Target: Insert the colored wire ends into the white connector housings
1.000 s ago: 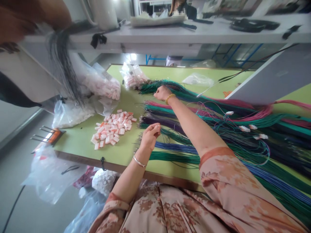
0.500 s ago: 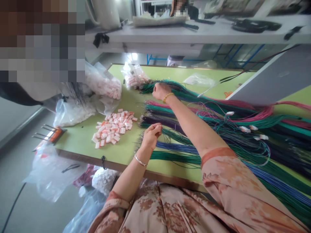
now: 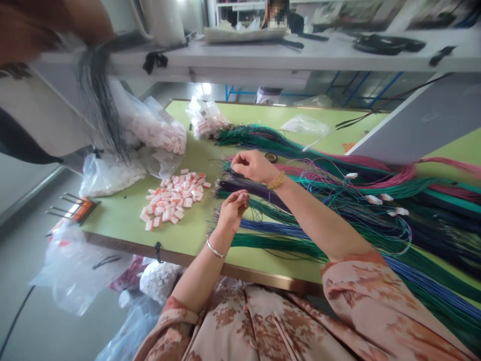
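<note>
My left hand (image 3: 233,206) is closed in a pinch above the near wire bundles; what it holds is too small to make out. Over the pink wires (image 3: 300,170) and the dark purple wires (image 3: 255,189) is my right hand (image 3: 253,166), its fingers curled together, and any object in them is hidden. Bundles of green wires (image 3: 274,243) and blue wires (image 3: 276,228) lie side by side, their tips toward the left. Left of my hands is a loose pile of small white and orange connectors (image 3: 175,198).
Bags of connectors (image 3: 165,133) stand at the back left of the green table (image 3: 124,215). A pronged orange tool (image 3: 80,210) sits at its left corner. Another person's arm (image 3: 56,25) and a grey wire bunch (image 3: 101,100) are at upper left. A tape roll (image 3: 271,157) lies beyond my right hand.
My right hand has moved from the far green bundle toward me, uncovering the tape roll. My left hand has barely moved. The other person's grey wires now hang higher.
</note>
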`<move>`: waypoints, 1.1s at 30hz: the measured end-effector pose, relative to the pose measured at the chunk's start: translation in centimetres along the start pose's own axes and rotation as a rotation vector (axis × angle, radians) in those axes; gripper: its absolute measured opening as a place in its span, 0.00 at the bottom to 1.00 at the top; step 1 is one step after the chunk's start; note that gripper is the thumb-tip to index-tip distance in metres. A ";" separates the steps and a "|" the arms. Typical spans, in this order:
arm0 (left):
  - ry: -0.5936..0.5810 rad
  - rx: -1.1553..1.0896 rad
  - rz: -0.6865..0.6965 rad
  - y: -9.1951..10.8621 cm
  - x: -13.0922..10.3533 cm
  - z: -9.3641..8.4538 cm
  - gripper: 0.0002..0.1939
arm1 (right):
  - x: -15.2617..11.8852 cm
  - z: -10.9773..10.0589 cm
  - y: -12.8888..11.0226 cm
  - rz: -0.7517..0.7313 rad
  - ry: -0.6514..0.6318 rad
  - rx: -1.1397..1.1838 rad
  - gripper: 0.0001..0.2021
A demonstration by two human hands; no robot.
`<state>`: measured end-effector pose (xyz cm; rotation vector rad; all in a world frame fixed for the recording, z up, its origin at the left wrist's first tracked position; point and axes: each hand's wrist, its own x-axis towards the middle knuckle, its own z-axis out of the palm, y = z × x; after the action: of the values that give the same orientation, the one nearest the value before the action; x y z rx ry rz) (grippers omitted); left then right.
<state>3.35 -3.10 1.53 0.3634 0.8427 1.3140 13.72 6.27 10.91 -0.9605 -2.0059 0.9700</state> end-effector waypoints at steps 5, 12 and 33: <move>-0.017 -0.050 -0.013 0.0 0.2 0.0 0.12 | -5.2 0.0 1.7 0.110 0.078 0.018 0.07; 0.007 -0.068 -0.045 -0.2 0.5 0.2 0.11 | -8.8 1.0 3.3 0.139 0.124 0.020 0.06; 0.025 0.156 0.086 -1.0 0.0 0.2 0.11 | -9.9 2.3 4.5 -0.053 0.126 -0.397 0.05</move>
<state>4.17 -3.30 1.00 0.5117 0.9622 1.3378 18.01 -0.77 3.38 -1.1386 -2.1451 0.4748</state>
